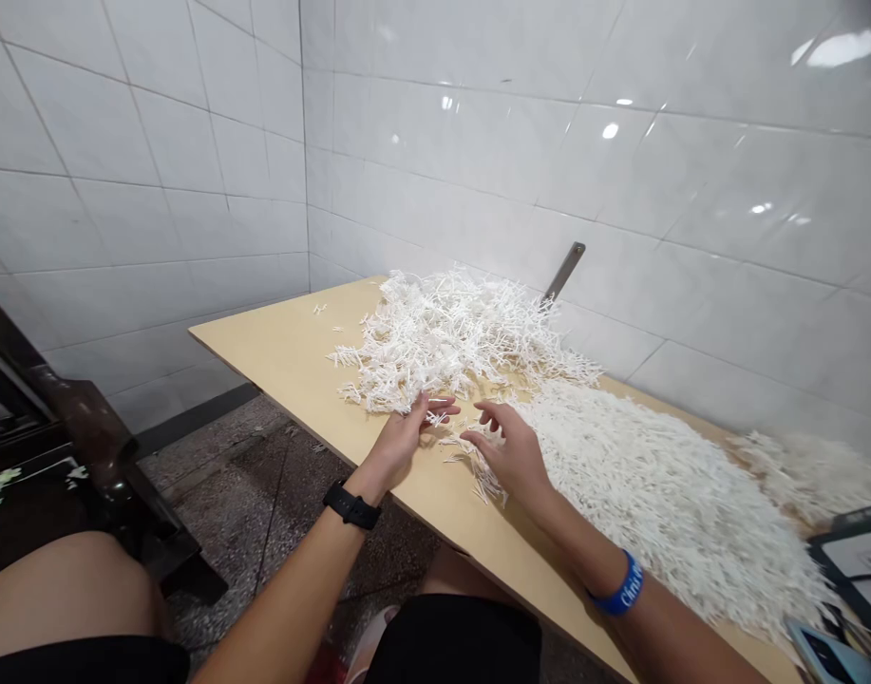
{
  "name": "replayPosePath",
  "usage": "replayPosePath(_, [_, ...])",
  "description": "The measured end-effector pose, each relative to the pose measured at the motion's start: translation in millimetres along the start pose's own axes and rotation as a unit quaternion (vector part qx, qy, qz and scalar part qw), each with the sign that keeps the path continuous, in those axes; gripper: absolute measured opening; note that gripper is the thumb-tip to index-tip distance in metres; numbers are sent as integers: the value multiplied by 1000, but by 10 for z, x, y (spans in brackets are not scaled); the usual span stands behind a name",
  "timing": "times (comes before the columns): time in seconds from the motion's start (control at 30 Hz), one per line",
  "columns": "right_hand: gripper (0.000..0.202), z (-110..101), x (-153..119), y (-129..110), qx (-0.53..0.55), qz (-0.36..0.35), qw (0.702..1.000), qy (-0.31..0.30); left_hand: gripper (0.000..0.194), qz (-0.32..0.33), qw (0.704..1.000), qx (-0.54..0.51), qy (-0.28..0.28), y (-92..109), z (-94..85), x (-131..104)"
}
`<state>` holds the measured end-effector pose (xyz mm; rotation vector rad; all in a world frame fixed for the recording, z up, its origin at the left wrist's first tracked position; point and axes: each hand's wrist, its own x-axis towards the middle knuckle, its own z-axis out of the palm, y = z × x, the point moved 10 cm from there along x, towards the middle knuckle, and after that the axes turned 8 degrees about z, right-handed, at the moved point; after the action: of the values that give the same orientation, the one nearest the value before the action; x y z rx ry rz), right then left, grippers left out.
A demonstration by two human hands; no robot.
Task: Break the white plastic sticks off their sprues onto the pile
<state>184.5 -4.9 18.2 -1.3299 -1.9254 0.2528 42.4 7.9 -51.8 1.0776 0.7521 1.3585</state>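
A tangled heap of white branched plastic pieces [449, 328] lies on the far part of a light wooden table [285, 351]. A second, flatter mass of thin white sticks [663, 494] spreads to its right. My left hand [407, 437], a black watch on its wrist, rests fingers apart at the near edge of the heap. My right hand [506, 451], with a blue wristband, hovers beside it over a few loose white pieces [456, 446], fingers curled and apart. Neither hand visibly grips anything.
White tiled walls close the corner behind the table. A grey metal bar [563, 271] leans against the wall. A dark wooden chair [85, 446] stands at the left. A tablet and phone [844, 608] lie at the table's right end. The floor is speckled stone.
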Motion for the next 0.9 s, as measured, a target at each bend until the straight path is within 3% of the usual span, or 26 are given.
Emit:
replayPosePath(0.17, [37,157,-120,-316,68,-88,991,-70,55,17,995,19,-101,91,193,-64])
replayPosePath(0.3, [34,198,-161,-396,121,-109,984,-71,59,15,987,38,-158,115,298,-110])
replayPosePath(0.5, [22,256,-119,-239,209,-12,976,-67,63,12,976,67,-207,83,393,-130])
replayPosePath(0.63, [22,295,-104,-210,254,33,962,-91,62,18,976,64,-207,91,381,-114])
replayPosePath(0.9, [33,440,-108,16,379,155,899,-157,54,16,978,44,-205,103,380,-118])
